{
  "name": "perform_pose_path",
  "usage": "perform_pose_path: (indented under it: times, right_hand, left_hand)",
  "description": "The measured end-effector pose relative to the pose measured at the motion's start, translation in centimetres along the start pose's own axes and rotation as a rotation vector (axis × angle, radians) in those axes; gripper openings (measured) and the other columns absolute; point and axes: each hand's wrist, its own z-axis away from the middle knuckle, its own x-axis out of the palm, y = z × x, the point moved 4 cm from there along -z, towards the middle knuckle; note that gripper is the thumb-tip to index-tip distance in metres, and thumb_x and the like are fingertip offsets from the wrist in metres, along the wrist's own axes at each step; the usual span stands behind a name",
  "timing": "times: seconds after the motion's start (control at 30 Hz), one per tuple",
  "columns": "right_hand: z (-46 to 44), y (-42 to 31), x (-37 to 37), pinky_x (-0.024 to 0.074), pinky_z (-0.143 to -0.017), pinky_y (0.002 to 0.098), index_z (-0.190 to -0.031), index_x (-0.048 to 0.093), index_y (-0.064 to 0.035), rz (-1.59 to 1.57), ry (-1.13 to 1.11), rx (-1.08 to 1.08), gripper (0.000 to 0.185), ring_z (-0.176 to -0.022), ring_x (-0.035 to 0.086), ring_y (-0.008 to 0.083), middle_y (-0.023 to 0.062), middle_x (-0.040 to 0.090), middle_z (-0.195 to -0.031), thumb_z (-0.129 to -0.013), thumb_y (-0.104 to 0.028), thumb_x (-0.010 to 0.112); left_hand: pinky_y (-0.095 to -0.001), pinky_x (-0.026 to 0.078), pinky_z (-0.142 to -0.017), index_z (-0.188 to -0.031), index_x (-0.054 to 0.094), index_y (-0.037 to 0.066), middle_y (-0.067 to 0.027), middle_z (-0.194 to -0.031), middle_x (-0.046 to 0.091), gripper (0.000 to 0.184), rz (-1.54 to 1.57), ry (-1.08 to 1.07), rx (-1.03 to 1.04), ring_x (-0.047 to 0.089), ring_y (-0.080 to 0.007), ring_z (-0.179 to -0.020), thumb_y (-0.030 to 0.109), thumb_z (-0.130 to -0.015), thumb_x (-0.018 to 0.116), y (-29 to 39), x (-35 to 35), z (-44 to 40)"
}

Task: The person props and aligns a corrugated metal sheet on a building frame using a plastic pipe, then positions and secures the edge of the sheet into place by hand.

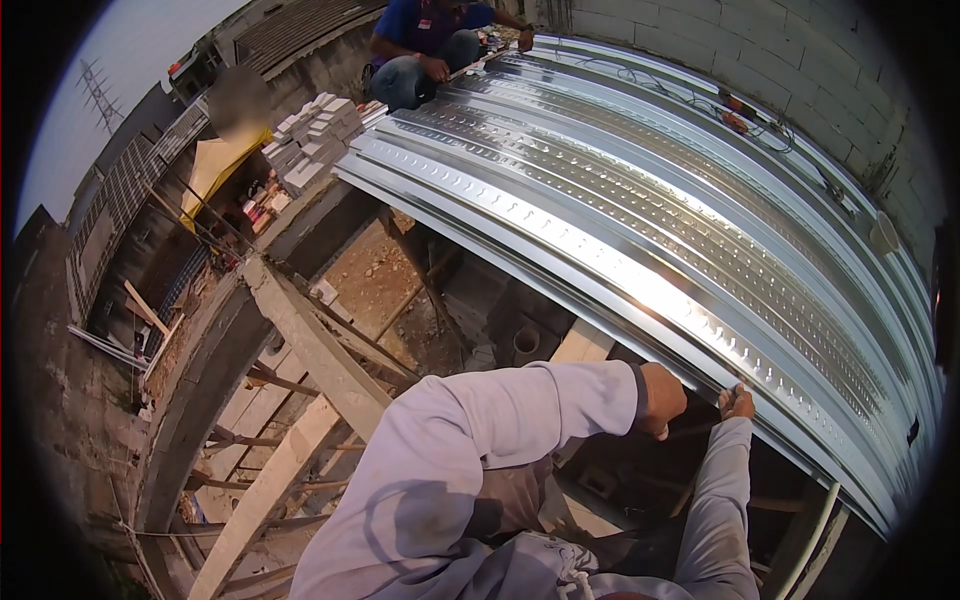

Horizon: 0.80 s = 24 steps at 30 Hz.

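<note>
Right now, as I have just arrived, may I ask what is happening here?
A person is working at the near edge of ribbed metal sheets. The right hand is at that edge; the left hand is curled close beside it, its grip unclear. A co-worker in blue crouches at the sheets' far end. The sheets lie side by side, with a cable on them near the block wall.

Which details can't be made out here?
Head view:
Left hand: fingers mostly hidden behind its back.
Right hand: anything pinched is too small to tell.
Metal sheets: underside hidden by their top surface.
Person in blue: head cut by the top edge.
Orange item: too small to identify.
</note>
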Motion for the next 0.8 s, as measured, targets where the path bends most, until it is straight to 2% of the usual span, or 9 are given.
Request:
perform_pose_path:
  times: [0.8]
  right_hand:
    - [-0.2,0.11,-0.02,0.045,-0.049,0.0284,-0.077,0.052,-0.0037,-0.011,0.0,0.01,0.019,-0.059,0.055,0.0205,0.01,0.055,-0.069,-0.078,-0.023,0.051]
  left_hand:
    - [-0.0352,0.045,-0.067,-0.082,0.059,0.005,-0.0127,-0.079,0.059,0.033,0.0,0.008,0.008,0.057,-0.0274,-0.079,0.035,-0.07,0.058,-0.13,0.27,-0.25]
